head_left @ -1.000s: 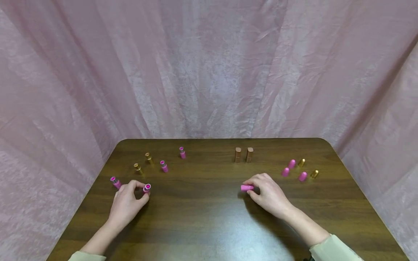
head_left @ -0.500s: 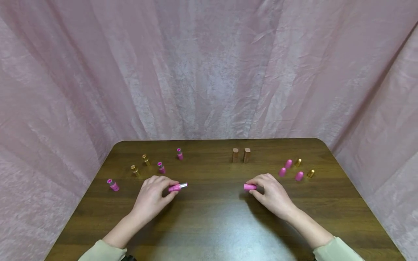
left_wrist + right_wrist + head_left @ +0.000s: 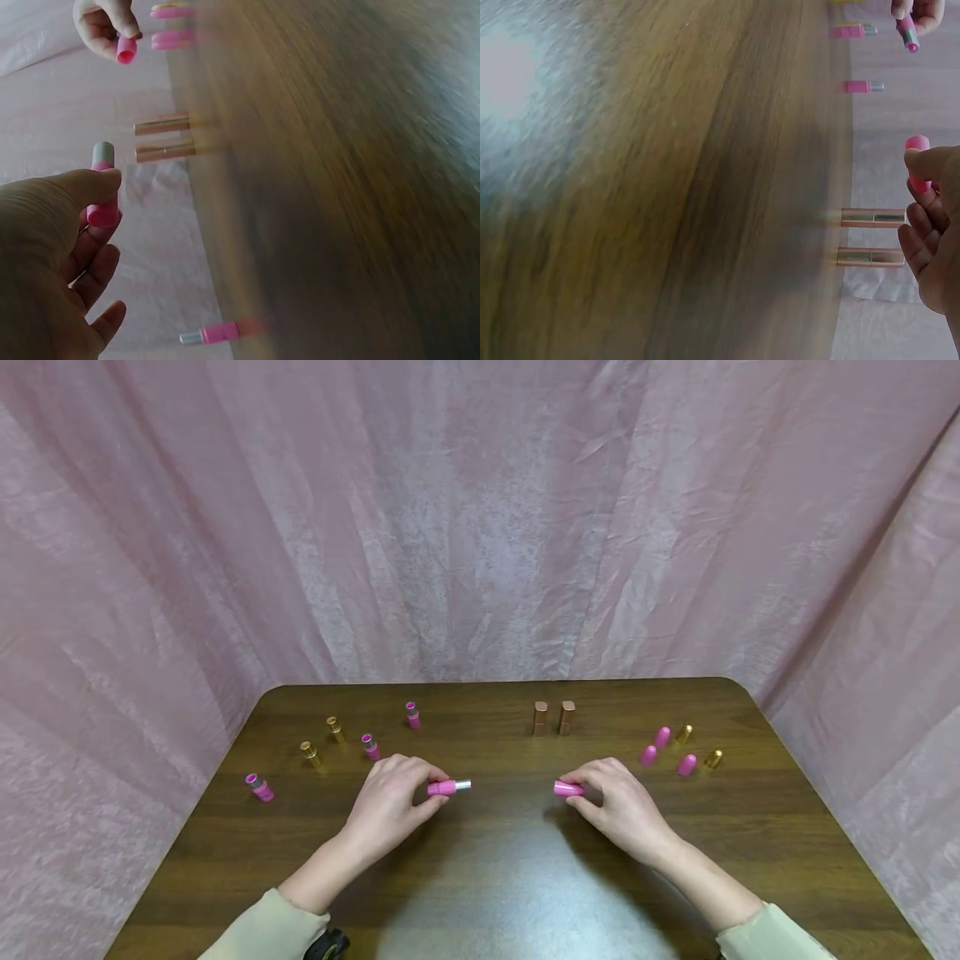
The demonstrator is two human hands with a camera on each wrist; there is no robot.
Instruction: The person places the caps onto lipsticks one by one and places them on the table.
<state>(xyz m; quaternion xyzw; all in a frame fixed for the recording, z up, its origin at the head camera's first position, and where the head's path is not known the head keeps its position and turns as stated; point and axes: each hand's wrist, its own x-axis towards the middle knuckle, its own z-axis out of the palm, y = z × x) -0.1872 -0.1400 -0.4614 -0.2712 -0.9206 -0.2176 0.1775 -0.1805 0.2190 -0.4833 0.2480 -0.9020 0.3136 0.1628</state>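
Observation:
My left hand (image 3: 386, 803) pinches an uncapped pink lipstick tube (image 3: 441, 787) between thumb and fingers, its silver end pointing right. Across from it, my right hand (image 3: 621, 803) pinches a pink lipstick cap (image 3: 567, 788) with its open end facing left. A gap separates tube and cap, and both are held above the table. In the left wrist view the held lipstick tube (image 3: 103, 187) tilts with its silver collar uppermost. The right wrist view shows the cap (image 3: 917, 142) between thumb and fingers, its far end partly hidden by the thumb.
Pink uncapped tubes (image 3: 371, 747) and two gold ones (image 3: 335, 729) stand at left on the wooden table (image 3: 480, 860). Two closed copper lipsticks (image 3: 567, 717) stand at the back. Pink caps (image 3: 648, 756) and gold caps (image 3: 713, 759) stand at right. A pink curtain (image 3: 480, 527) hangs behind.
My left hand has carried the pink tube rightward from the left side, turning it from facing the camera to pointing right. My right hand, with the cap, has barely moved.

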